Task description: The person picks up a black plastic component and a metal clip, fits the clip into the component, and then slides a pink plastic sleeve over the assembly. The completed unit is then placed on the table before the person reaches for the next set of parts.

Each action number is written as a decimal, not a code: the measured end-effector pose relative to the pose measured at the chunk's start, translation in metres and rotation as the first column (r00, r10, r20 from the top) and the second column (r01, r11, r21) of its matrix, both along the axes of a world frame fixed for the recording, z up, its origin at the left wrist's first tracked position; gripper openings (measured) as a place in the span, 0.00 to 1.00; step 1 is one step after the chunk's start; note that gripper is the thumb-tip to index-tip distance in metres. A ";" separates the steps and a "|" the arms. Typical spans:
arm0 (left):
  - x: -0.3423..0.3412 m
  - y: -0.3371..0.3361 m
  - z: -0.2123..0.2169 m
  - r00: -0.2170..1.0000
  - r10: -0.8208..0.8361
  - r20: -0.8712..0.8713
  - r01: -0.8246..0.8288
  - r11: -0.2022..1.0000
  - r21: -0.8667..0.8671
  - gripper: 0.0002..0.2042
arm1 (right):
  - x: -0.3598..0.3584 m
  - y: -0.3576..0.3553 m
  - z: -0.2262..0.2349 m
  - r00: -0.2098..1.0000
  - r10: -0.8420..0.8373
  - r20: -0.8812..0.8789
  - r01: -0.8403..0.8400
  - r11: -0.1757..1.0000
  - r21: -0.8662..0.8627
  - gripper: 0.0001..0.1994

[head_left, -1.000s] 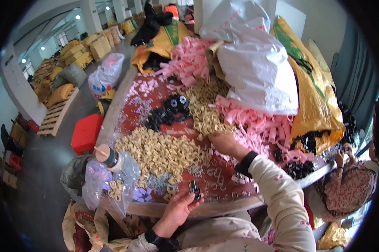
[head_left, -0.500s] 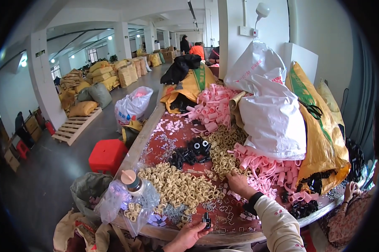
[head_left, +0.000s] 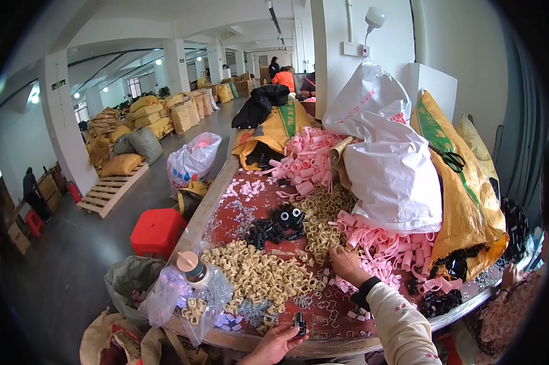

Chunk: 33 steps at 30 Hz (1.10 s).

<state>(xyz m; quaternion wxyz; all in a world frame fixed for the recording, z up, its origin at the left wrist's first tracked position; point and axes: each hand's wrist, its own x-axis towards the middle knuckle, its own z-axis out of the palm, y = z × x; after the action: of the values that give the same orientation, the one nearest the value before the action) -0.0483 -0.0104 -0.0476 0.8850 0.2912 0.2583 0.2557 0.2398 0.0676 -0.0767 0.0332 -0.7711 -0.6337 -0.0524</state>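
Observation:
My left hand (head_left: 276, 344), low at the table's near edge, pinches a small black plastic part (head_left: 300, 322) upright between thumb and fingers. My right hand (head_left: 346, 265) reaches forward, its fingers curled together at the near end of a heap of tan plastic parts (head_left: 324, 234). Whatever its fingertips pinch is too small to make out. Left of it spreads a wide heap of cream-coloured clip-like parts (head_left: 256, 271). Small thin metal loops (head_left: 330, 313) lie scattered between my hands. Light pink small pieces (head_left: 381, 272) lie just right of my right hand.
Black parts (head_left: 268, 231) and pink tubes with straps (head_left: 308, 155) lie farther back. White sacks (head_left: 393, 176) and a yellow sack (head_left: 463, 194) stand at the right. A bottle (head_left: 191, 266) stands near the left edge, a red stool (head_left: 158, 232) beyond. Another person's hand (head_left: 510, 277) is at far right.
The view has shifted slightly. My left hand still holds the black part, and my right hand stays at the tan heap with little visible movement.

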 end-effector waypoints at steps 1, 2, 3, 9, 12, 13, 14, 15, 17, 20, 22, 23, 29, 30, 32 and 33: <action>0.000 0.000 0.000 1.000 -0.001 0.001 0.001 1.000 0.000 0.08 | 0.000 -0.001 -0.002 1.000 -0.001 0.001 0.001 1.000 0.000 0.10; 0.000 0.000 -0.001 1.000 -0.002 0.002 0.002 1.000 0.000 0.08 | 0.000 -0.002 -0.003 0.997 0.029 0.074 -0.031 0.999 0.017 0.10; 0.000 0.000 -0.001 1.000 -0.003 0.004 0.003 1.000 -0.001 0.08 | 0.001 -0.004 -0.005 0.987 0.058 0.148 -0.063 0.998 0.031 0.10; -0.001 -0.003 0.003 1.000 -0.009 -0.016 0.008 1.000 -0.018 0.08 | 0.001 -0.005 -0.004 0.984 0.083 0.156 -0.090 0.995 0.036 0.11; -0.001 -0.003 0.002 1.000 -0.013 -0.020 0.012 1.000 -0.017 0.08 | -0.004 -0.009 0.007 0.998 0.035 -0.061 -0.038 0.998 -0.049 0.12; -0.002 -0.003 0.001 1.000 -0.018 -0.018 0.018 1.000 -0.016 0.08 | -0.005 -0.012 0.008 0.998 0.035 -0.060 -0.038 0.998 -0.049 0.12; -0.002 -0.003 0.000 1.000 -0.024 -0.017 0.023 1.000 -0.014 0.08 | -0.005 -0.014 0.010 0.998 0.037 -0.055 -0.039 0.998 -0.040 0.12; -0.003 -0.003 0.000 0.999 -0.029 -0.016 0.028 1.000 -0.012 0.08 | -0.006 -0.016 0.010 0.998 0.039 -0.051 -0.040 0.999 -0.031 0.13; -0.003 -0.003 -0.001 1.000 -0.025 -0.014 0.025 1.000 -0.010 0.08 | -0.007 -0.018 0.012 0.998 0.043 -0.048 -0.044 0.999 -0.021 0.13; -0.002 -0.002 -0.001 0.999 -0.037 -0.008 0.037 0.999 -0.006 0.08 | -0.004 -0.024 0.014 0.990 0.076 -0.120 -0.069 0.996 0.065 0.12; -0.001 -0.004 0.000 0.999 -0.037 -0.009 0.037 0.999 -0.007 0.08 | -0.003 -0.025 0.014 0.990 0.061 -0.124 -0.056 0.998 0.043 0.13; -0.001 -0.004 0.001 0.999 -0.037 -0.009 0.037 0.999 -0.008 0.08 | -0.003 -0.025 0.013 0.991 0.044 -0.127 -0.042 0.999 0.020 0.14; 0.000 -0.006 -0.001 0.999 -0.026 -0.021 0.026 1.000 -0.013 0.08 | 0.004 -0.030 0.010 0.982 0.113 -0.152 -0.107 0.993 0.048 0.12; 0.000 -0.006 -0.002 0.999 -0.027 -0.023 0.026 1.000 -0.014 0.07 | 0.004 -0.032 0.011 0.985 0.085 -0.151 -0.077 0.995 0.055 0.12; 0.001 -0.006 -0.003 0.999 -0.029 -0.025 0.028 0.999 -0.015 0.07 | 0.000 -0.035 0.016 0.988 0.027 -0.151 -0.017 0.998 0.068 0.11; 0.000 -0.005 -0.003 0.999 -0.031 -0.024 0.030 0.999 -0.013 0.07 | 0.001 -0.035 0.015 0.988 0.027 -0.152 -0.016 0.997 0.069 0.11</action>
<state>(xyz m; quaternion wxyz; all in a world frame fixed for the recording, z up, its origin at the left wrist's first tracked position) -0.0479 -0.0155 -0.0509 0.8874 0.2926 0.2661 0.2369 0.2406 0.0322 -0.0614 0.1082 -0.7644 -0.6354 -0.0143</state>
